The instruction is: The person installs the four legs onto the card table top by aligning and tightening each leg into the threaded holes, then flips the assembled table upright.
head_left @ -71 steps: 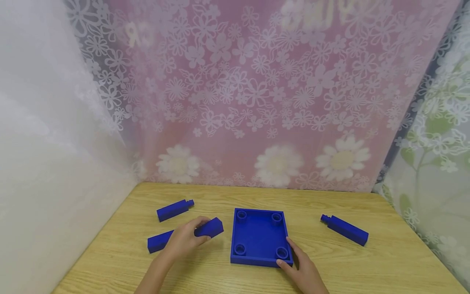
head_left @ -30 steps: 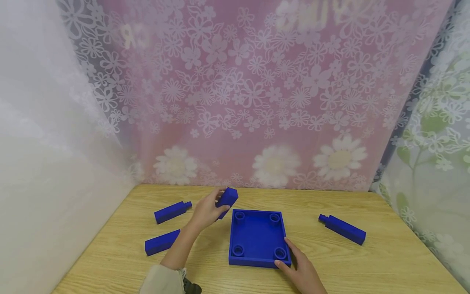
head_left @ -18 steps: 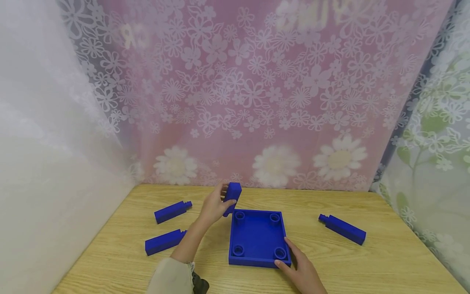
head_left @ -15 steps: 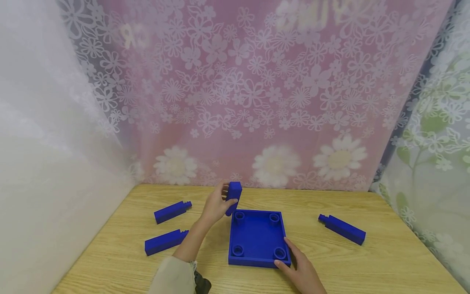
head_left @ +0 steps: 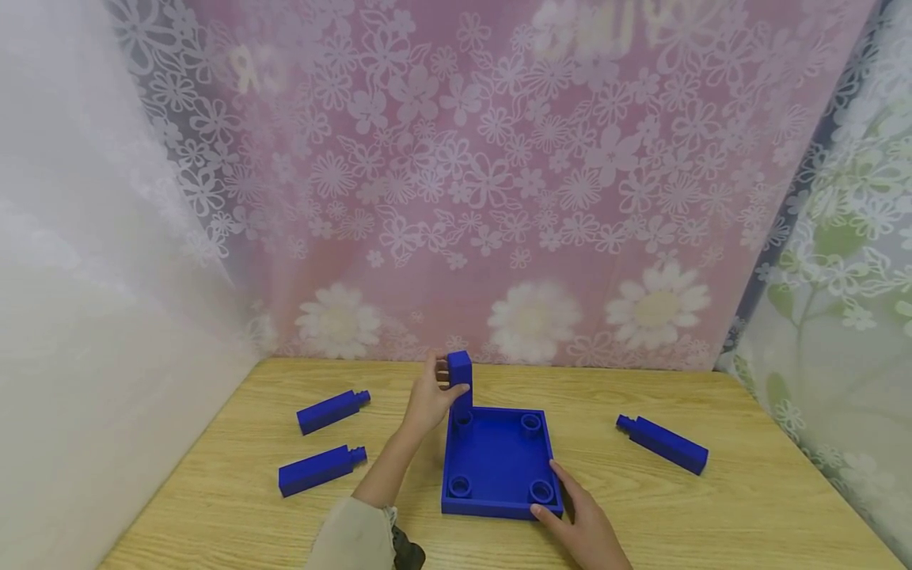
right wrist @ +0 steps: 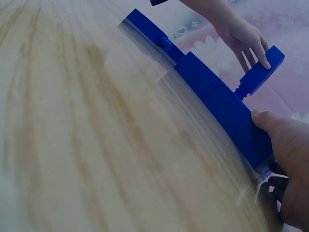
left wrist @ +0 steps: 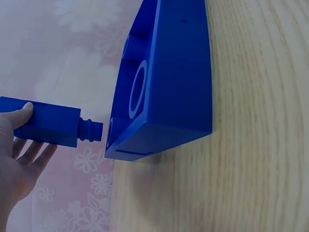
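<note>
My left hand pinches a blue square table leg between thumb and fingers. The leg stands upright, threaded peg downward, over the far left corner of a shallow blue square tabletop. In the left wrist view, a short gap shows between the ridged peg and the tabletop's rim. A round socket sits in each inside corner of the tabletop, which lies with its hollow side up. At the near right corner my right hand grips its edge, thumb on the front and fingers along the right side.
Two more blue legs, a far one and a nearer one, lie left of the tabletop. Another leg lies on the right. All rest on a wooden table. A flowered pink curtain hangs behind.
My left hand has carried the leg from the left of the tabletop up and rightward to its far left corner, turning it from lying flat to upright. The right hand keeps its hold.
</note>
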A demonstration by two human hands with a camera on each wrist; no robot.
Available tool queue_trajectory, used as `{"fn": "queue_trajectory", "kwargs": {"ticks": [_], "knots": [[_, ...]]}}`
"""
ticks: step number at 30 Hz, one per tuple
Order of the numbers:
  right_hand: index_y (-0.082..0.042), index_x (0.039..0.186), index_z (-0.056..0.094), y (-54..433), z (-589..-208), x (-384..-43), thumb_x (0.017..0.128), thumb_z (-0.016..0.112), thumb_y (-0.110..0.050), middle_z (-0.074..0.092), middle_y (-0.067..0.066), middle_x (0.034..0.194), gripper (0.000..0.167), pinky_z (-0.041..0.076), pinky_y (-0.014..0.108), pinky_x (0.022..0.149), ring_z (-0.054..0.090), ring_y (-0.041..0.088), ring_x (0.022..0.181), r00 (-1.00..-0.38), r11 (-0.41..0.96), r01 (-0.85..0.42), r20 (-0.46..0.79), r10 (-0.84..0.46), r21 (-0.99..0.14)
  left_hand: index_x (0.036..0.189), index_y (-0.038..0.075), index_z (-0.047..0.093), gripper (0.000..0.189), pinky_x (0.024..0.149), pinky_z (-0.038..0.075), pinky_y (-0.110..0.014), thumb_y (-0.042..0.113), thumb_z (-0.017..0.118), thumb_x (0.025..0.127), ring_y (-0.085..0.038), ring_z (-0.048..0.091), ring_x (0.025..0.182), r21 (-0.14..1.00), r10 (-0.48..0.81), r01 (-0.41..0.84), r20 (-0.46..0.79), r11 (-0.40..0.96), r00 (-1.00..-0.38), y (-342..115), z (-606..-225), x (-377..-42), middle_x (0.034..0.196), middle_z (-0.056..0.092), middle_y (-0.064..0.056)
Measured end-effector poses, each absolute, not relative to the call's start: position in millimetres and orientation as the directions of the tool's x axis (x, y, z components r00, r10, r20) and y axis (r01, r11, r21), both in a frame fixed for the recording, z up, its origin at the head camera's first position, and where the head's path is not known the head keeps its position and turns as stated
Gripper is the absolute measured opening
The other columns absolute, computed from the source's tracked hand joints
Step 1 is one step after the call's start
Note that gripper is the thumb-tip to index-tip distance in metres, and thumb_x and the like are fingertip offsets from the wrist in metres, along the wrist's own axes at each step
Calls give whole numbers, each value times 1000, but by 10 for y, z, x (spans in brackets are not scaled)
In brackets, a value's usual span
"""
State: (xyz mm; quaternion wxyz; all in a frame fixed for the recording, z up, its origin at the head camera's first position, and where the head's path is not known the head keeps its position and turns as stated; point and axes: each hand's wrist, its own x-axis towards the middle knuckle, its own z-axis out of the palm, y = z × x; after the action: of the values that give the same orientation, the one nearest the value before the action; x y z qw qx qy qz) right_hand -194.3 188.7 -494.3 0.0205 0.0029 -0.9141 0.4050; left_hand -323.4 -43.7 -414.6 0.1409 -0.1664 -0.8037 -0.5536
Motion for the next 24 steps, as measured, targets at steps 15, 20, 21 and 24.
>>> {"fn": "queue_trajectory", "kwargs": {"ticks": [15,20,21,24], "knots": [[-5,141,35,1892,-4927,-1934,78,61,-58,36,25,138,86,31,58,96,33,44,124,-1000,692,-16,29,8,-721,121,0,42,49,82,48,-39,1,70,80,-31,55,100,865,85,385,379,322,-921,-381,-4284,-3229,110,55,-18],[-6,141,35,1891,-4934,-1932,78,61,-58,36,25,138,86,31,58,95,33,44,124,-1000,688,-12,29,12,-725,121,-1,42,50,82,48,-40,0,69,80,-33,55,100,865,89,392,384,312,-919,-377,-4315,-3231,110,55,-19],[-6,141,36,1891,-4935,-1932,78,61,-58,36,25,138,86,31,58,96,33,44,124,-999,687,-15,31,11,-727,121,-1,42,50,82,48,-41,-1,69,80,-33,55,99,865,90,395,387,309,-918,-377,-4318,-3229,109,55,-19],[-6,141,36,1890,-4946,-1938,78,61,-58,37,24,137,85,31,58,95,33,44,124,-999,682,-20,37,10,-731,123,-2,41,52,81,49,-41,-1,70,80,-33,56,98,866,94,393,383,309,-919,-378,-4328,-3228,107,56,-20]]}}
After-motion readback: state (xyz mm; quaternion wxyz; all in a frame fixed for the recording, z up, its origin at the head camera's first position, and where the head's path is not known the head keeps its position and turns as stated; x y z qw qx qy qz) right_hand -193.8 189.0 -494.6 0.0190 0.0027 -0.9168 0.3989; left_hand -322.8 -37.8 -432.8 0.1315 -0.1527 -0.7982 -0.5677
